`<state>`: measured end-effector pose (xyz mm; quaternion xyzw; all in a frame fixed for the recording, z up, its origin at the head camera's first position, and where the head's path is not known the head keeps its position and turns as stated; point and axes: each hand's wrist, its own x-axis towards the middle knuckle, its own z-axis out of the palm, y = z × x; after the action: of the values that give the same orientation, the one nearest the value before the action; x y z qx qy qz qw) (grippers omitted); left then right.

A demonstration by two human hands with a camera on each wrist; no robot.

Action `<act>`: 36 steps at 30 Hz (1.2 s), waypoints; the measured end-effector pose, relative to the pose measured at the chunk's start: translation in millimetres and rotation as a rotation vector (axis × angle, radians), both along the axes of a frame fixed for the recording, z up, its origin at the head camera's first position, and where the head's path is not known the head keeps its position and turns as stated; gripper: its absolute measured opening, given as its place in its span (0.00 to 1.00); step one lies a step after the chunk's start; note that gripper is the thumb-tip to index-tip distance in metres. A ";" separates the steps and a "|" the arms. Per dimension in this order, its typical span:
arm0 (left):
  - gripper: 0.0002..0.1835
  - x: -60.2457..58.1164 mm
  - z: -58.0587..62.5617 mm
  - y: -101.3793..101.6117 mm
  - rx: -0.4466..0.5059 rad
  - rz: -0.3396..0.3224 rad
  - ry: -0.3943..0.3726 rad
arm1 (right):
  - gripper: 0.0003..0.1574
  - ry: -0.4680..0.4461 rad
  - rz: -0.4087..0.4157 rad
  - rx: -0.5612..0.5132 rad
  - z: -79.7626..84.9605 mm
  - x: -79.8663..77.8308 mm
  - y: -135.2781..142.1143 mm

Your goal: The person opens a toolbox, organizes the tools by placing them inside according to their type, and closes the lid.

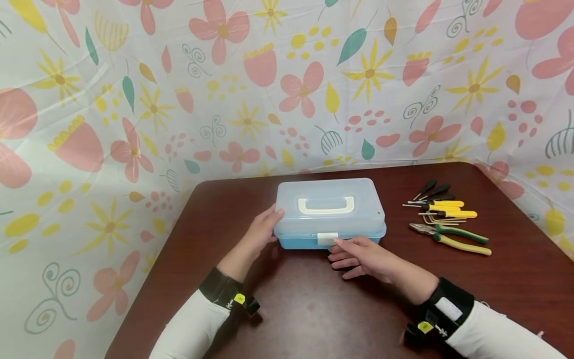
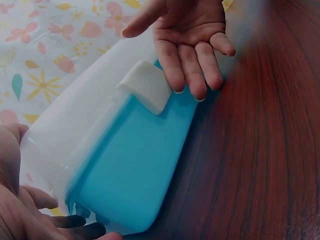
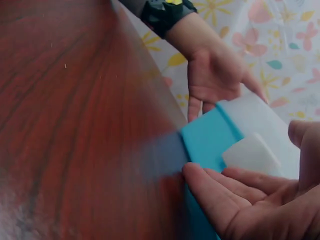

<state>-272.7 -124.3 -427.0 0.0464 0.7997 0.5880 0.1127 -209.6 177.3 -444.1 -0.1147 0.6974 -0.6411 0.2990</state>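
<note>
A toolbox (image 1: pixel 332 219) with a frosted lid and blue base stands closed on the table, its white handle (image 1: pixel 326 205) folded flat. My left hand (image 1: pixel 264 227) rests against its left end, thumb by the lid and loosely spread fingers at the lower corner. At the front, my right hand (image 1: pixel 365 259) has its thumb tip at the white latch (image 1: pixel 328 239). Its other fingers, extended and palm up, lie just below the latch, as the left wrist view shows. The latch (image 2: pixel 146 87) lies across the seam between lid and base.
Right of the toolbox lie pliers (image 1: pixel 453 238) with green and yellow handles, several yellow-handled screwdrivers (image 1: pixel 462 214), hex keys (image 1: pixel 444 221) and black-handled screwdrivers (image 1: pixel 428 187). A floral curtain (image 1: pixel 305 89) hangs behind the brown table (image 1: pixel 296 309).
</note>
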 end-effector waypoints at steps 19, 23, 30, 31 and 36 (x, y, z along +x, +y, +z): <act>0.36 -1.5 -3.7 -0.8 -0.017 -0.009 0.028 | 0.60 -0.184 -0.209 -0.157 -22.6 7.3 -15.9; 0.36 -1.7 -2.8 -1.2 -0.026 -0.009 0.027 | 0.59 -0.222 -0.251 -0.228 -25.2 9.3 -19.8; 0.37 -2.1 -3.4 -1.0 -0.038 -0.004 0.023 | 0.54 -0.218 -0.263 -0.309 -25.7 12.4 -23.8; 0.37 -2.5 -3.9 -1.3 -0.041 -0.002 0.022 | 0.54 -0.217 -0.261 -0.314 -25.8 12.4 -24.3; 0.38 -4.1 -4.4 -1.5 -0.031 -0.007 0.017 | 0.55 -0.220 -0.270 -0.315 -26.9 11.4 -25.8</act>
<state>-276.8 -125.8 -431.4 0.0524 0.8093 0.5749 0.1087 -198.2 151.5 -471.0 0.0047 0.5610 -0.7849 0.2632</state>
